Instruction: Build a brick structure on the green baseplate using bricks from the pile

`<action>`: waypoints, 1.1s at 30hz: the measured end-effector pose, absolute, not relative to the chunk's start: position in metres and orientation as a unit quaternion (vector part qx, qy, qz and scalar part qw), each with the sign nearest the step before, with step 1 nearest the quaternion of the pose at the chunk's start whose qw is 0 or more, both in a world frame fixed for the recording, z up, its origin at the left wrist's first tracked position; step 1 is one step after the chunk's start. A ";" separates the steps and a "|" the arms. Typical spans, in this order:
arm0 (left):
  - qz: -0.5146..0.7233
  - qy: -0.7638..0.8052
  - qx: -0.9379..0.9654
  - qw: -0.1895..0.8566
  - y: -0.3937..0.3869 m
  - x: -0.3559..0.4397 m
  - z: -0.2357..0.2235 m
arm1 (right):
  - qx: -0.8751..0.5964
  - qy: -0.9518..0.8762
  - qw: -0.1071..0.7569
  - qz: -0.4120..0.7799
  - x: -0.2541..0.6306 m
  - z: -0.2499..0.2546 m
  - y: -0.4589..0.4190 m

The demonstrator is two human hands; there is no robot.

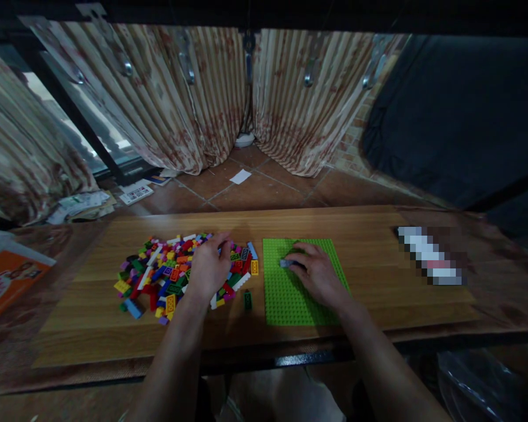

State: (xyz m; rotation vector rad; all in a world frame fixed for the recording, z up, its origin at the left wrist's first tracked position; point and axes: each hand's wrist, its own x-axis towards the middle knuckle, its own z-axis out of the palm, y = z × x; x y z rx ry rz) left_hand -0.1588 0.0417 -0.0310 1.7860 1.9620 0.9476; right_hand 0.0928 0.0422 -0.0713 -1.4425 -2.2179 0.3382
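Note:
My left hand (210, 266) reaches over a heap of mixed toy building bricks (173, 272), its thumb and forefinger apart with nothing visible between them; the other fingertips are hidden. On the right lies a green studded baseplate (279, 302). Above its upper middle, my right hand (314, 272) pinches a small greyish-blue brick (285, 263) between thumb and fingers. Whether that brick touches the studs I cannot tell. Between heap and baseplate are a dark green brick (247, 300), a yellow brick (254, 268) and a blue brick (252, 251).
Everything rests on a wooden tabletop (378, 293). A blurred-out elongated item (431, 256) lies at the right. An orange and white package (13, 281) stands at the left edge. Beyond are curtains (290, 105), a tiled floor (264, 190) and some papers (83, 205).

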 end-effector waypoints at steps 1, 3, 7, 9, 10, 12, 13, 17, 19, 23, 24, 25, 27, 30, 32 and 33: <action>0.332 0.686 0.627 0.162 0.042 -0.158 -0.031 | -0.525 -0.808 0.238 0.122 0.093 -0.071 0.042; 0.331 0.684 0.630 0.162 0.041 -0.156 -0.031 | -0.518 -0.808 0.254 0.119 0.092 -0.071 0.042; 0.326 0.684 0.631 0.169 0.041 -0.154 -0.031 | -0.498 -0.805 0.304 0.110 0.080 -0.067 0.038; 0.324 0.689 0.627 0.166 0.041 -0.156 -0.031 | -0.485 -0.808 0.315 0.112 0.068 -0.065 0.034; 0.325 0.692 0.624 0.162 0.041 -0.157 -0.030 | -0.477 -0.813 0.315 0.114 0.061 -0.064 0.031; 0.329 0.697 0.619 0.154 0.041 -0.160 -0.029 | -0.457 -0.826 0.307 0.119 0.047 -0.063 0.027; 0.331 0.699 0.615 0.151 0.041 -0.162 -0.029 | -0.450 -0.832 0.300 0.121 0.040 -0.063 0.025; 0.336 0.705 0.607 0.146 0.041 -0.165 -0.029 | -0.456 -0.842 0.263 0.116 0.023 -0.062 0.022; 0.338 0.701 0.609 0.151 0.040 -0.165 -0.030 | -0.467 -0.842 0.246 0.109 0.021 -0.062 0.022; 0.339 0.692 0.615 0.165 0.040 -0.165 -0.031 | -0.474 -0.842 0.235 0.105 0.019 -0.062 0.023; 0.338 0.692 0.616 0.168 0.040 -0.165 -0.032 | -0.473 -0.843 0.236 0.105 0.019 -0.063 0.023; 0.337 0.691 0.616 0.170 0.040 -0.165 -0.032 | -0.471 -0.843 0.237 0.106 0.019 -0.063 0.022; 0.334 0.691 0.618 0.171 0.040 -0.164 -0.032 | -0.464 -0.846 0.241 0.107 0.018 -0.063 0.022; 0.333 0.684 0.626 0.172 0.040 -0.162 -0.031 | -0.455 -0.847 0.255 0.107 0.016 -0.065 0.022; 0.338 0.673 0.634 0.176 0.039 -0.158 -0.030 | -0.451 -0.847 0.262 0.105 0.016 -0.065 0.022; 0.341 0.667 0.638 0.179 0.039 -0.156 -0.030 | -0.450 -0.847 0.264 0.104 0.017 -0.065 0.022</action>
